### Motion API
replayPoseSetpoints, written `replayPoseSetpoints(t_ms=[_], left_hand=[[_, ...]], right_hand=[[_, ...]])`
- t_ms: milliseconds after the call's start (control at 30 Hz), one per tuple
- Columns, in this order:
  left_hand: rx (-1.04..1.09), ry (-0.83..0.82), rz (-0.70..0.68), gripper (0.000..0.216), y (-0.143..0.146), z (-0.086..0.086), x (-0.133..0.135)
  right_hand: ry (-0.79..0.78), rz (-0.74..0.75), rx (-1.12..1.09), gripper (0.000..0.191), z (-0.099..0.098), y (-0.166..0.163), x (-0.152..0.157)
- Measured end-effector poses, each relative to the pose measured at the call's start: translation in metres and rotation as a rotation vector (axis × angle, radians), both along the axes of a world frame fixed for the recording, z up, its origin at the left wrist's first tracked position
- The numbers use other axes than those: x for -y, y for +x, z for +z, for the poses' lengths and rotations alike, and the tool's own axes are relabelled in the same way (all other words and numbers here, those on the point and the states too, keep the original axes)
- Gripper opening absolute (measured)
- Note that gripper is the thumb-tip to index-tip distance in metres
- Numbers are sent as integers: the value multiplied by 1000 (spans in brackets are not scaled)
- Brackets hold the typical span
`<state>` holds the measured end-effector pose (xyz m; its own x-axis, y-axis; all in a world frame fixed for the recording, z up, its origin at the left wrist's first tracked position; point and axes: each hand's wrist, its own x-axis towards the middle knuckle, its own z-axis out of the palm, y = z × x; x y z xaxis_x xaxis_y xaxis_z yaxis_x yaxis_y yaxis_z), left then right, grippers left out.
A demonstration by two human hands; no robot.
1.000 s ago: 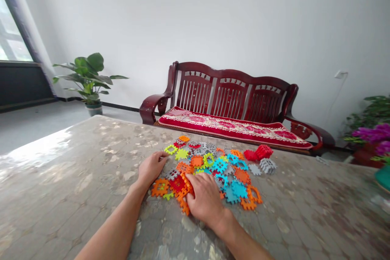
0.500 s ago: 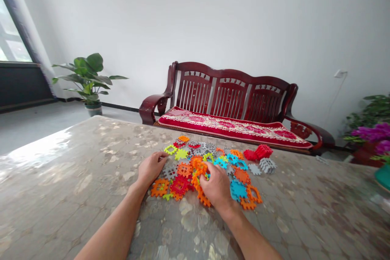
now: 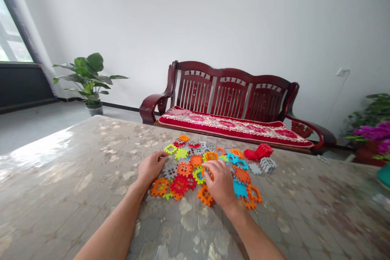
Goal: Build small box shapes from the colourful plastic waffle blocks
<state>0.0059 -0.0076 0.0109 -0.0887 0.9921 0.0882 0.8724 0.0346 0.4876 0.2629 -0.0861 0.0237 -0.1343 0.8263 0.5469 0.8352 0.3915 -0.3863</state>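
A heap of flat plastic interlocking tiles in orange, red, grey, blue and yellow-green lies on the patterned table. My left hand rests palm down at the heap's left edge, fingertips by a yellow-green tile. My right hand lies on the middle of the heap, fingers curled over orange and green tiles; whether it grips one I cannot tell. An orange tile lies just left of its wrist. An assembled red block and a grey one sit at the heap's right.
Behind the table stands a dark wooden bench with a red cushion. A potted plant is on the floor at the left by a window. Purple flowers and a teal pot are at the right edge.
My right hand has moved forward from the near edge of the heap to its middle, shifting orange tiles with it. My left hand has stayed in place.
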Motion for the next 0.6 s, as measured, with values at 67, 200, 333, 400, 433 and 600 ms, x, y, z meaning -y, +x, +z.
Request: replayPoseSetpoints(t_ms=[67,200,333,400,433,600], left_hand=[[-4,6,-3,32,0,0,0],[-1,20,-5,33,-1,-2,0],[8,29,-6,31,-2,-4,-1],[7,32,-7,31,-2,-5,-1],[5,32,-6,31,-2,-4,-1],[-4,35,-1,31,-1,-4,-1]], right_hand=[[-49,109,72,16,0,-9,8],[-105,182,221,19,-2,-20,16],[-112,162,320,11,-2,-24,17],[-95,155,369,9,-2,-26,16],[-79,156,404,7,-3,-28,15],[14,151,564,9,-11,-32,13]])
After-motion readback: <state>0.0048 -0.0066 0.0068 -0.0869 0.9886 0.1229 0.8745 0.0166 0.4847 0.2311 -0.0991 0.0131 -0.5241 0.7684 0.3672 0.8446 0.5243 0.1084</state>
